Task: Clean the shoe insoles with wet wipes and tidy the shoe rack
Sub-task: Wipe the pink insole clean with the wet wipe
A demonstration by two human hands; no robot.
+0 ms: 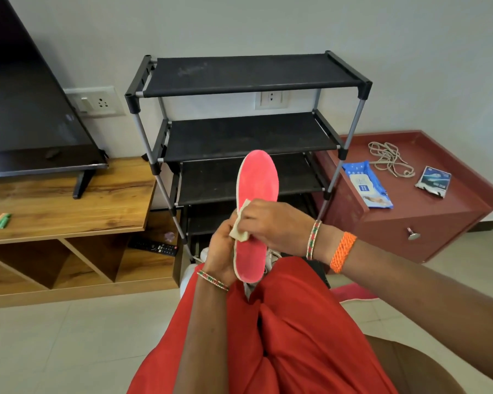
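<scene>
A pink insole (257, 206) is held upright above the lap, in front of the black shoe rack (248, 129), whose shelves appear to carry no shoes. The left hand (221, 251) is curled around the lower left edge of the insole and supports it from behind. The right hand (271, 223) is laid across the middle of the insole, and a folded wet wipe (239, 231) is pinched under its fingers and pressed against the pink surface. So both grips are occupied: the left one is closed on the insole, the right one on the wipe.

The insole is judged to be light, thin and flexible; it will probably bend if it is pushed hard at the free upper end. For this reason it is best held at the edge near the place that is being wiped, with the palm behind as support. The wet surface may become a little slippery, so a firm hold on the rim is advised.

The pack of wet wipes (367, 184) lies on the red cabinet (439, 223) at the right, near some loose laces (387, 159) and a small packet (434, 181). Part of a white shoe (272, 255) is seen behind the insole, just above the lap.
</scene>
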